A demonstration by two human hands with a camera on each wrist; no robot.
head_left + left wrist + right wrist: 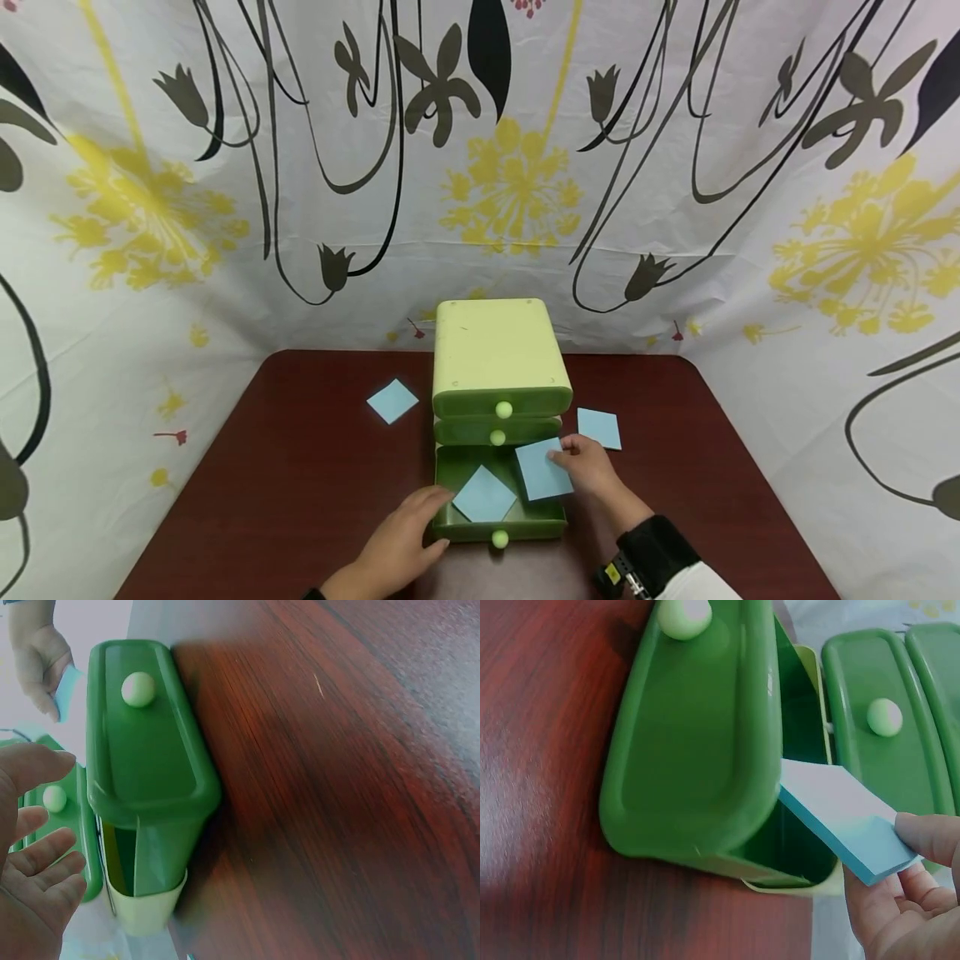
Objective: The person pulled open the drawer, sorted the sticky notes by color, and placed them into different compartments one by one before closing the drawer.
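My right hand (588, 467) pinches a light blue sticky note pad (847, 817) over the right side of the pulled-out bottom drawer (457, 529). Thumb on top and fingers beneath hold it by one edge in the right wrist view. Another blue pad (484, 493) lies turned cornerwise inside that green drawer. At the drawer's left wall is my left hand (401, 533), its fingers relaxed and holding nothing. In the left wrist view the same hand (37, 855) appears beside the drawer front, fingers loosely spread.
The small cabinet (498, 346) has a pale green top and two upper drawers pushed in, each with a round knob. One blue pad (392, 402) lies left of it on the dark red table (315, 467), another blue pad (599, 428) right. A patterned cloth (510, 275) hangs behind.
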